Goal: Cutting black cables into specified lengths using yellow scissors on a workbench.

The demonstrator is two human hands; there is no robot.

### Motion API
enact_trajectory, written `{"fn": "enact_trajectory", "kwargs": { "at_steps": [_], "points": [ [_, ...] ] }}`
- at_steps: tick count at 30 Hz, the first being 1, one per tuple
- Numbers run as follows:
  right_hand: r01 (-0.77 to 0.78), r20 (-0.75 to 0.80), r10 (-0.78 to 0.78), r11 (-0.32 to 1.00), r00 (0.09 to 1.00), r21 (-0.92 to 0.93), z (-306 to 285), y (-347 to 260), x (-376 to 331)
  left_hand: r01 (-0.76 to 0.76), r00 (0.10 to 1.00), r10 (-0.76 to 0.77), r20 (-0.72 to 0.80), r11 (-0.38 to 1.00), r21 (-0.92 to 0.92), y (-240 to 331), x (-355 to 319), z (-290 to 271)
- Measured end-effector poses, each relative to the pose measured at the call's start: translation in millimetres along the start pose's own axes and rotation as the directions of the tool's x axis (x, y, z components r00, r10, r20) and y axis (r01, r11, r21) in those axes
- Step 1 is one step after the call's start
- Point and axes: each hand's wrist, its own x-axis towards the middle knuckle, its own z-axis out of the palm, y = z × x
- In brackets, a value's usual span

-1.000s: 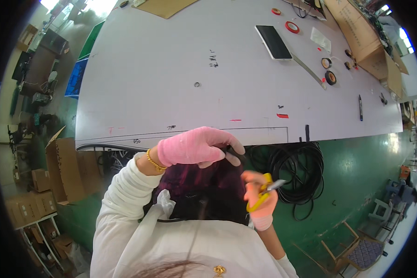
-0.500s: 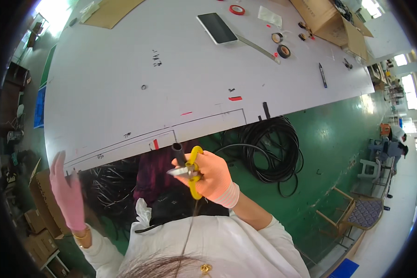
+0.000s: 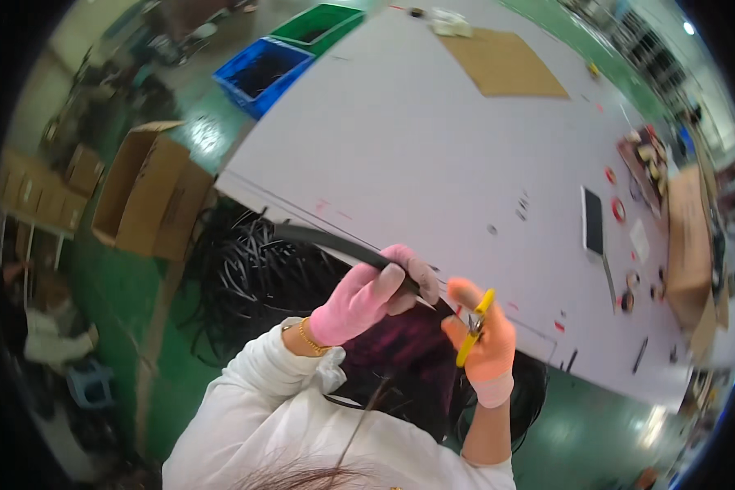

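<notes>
My left hand, in a pink glove, is closed around a piece of black tube. The tube's far end sticks out to the left, along the table's near edge, and its other end lies under my fingers. Just to the right, my right hand, in an orange glove, grips a pair of scissors with yellow handles. Their blades point left toward the tube end by my left fingers. Whether the blades touch the tube I cannot tell.
A large white table with drawn lines spreads ahead. Black strips hang in a heap below its left edge, next to an open cardboard box. A blue crate stands beyond the far left side. A phone-like tablet lies right.
My view has swung left. My left hand, open and apart before, has come in and closed on the black tube. My right hand still holds the scissors, now without the tube.
</notes>
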Motion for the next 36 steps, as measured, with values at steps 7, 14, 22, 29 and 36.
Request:
{"fn": "enact_trajectory", "kwargs": {
  "at_steps": [7,14,22,29,36],
  "points": [
    [-0.525,0.487,0.356,0.807,0.797,0.27,36,-2,10,-0.055,0.998,0.035,-0.047,0.828,-0.557,7,-2,-92],
    [-0.215,0.412,0.252,0.967,0.876,-0.134,45,20,60,-0.215,0.667,0.091,-0.739,0.974,-0.075,34,-16,-166],
    [-0.437,0.425,0.442,0.892,0.79,-0.116,77,0,96,0.035,0.799,0.593,-0.105,0.13,0.991,-2,-96,-200],
    [-0.377,0.426,0.415,0.91,0.804,-0.174,75,2,97,0.52,0.798,0.295,-0.525,0.103,0.848,-49,-108,-237],
    [-0.372,0.443,0.39,0.919,0.808,-0.13,90,-6,95,0.915,0.152,0.78,-0.608,0.121,0.384,7,-164,-332]
  ]
}}
